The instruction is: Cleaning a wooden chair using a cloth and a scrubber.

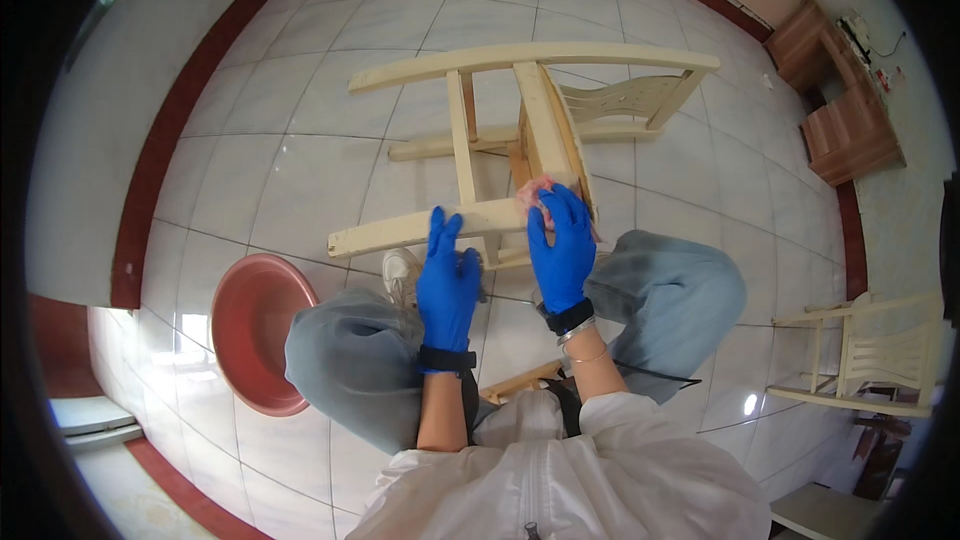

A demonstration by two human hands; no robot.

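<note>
A cream-painted wooden chair (546, 120) lies on its side on the tiled floor, its legs towards the left and its slatted back towards the right. My right hand (564, 240), in a blue glove, holds a pink cloth (534, 199) against the corner where the near leg meets the seat frame. My left hand (450, 285), also gloved in blue, rests its fingertips at the near leg (390, 232) of the chair, with its fingers apart. The palm side of my left hand is partly hidden.
A red plastic basin (262, 334) stands on the floor by my left knee. Another cream chair (847, 352) is at the far right, below a brown wooden desk (847, 127). A white shoe (400, 274) shows under the near leg. Walls with red skirting border the floor.
</note>
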